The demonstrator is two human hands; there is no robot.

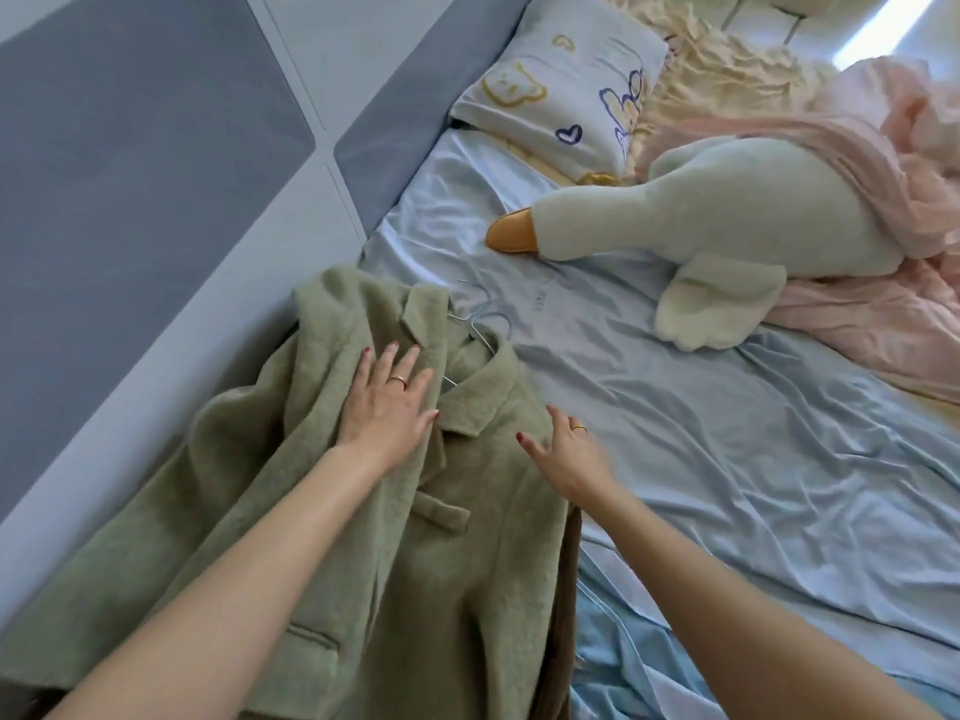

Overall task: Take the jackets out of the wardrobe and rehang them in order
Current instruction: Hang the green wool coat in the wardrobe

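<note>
A fuzzy green jacket (457, 553) lies spread on the bed's left side, still on a thin wire hanger (480, 335) whose hook pokes out past the collar. A brown garment (563, 615) peeks out from under its right edge. My left hand (387, 402) rests flat on the jacket's left shoulder near the collar, fingers spread. My right hand (566, 454) touches the jacket's right shoulder edge with loosely spread fingers, holding nothing.
The light blue bed sheet (727, 459) stretches to the right. A white plush goose (727, 220) lies across the bed's middle, with a printed pillow (561, 80) and a pink blanket (883, 210) behind it. A padded grey headboard wall (156, 174) runs along the left.
</note>
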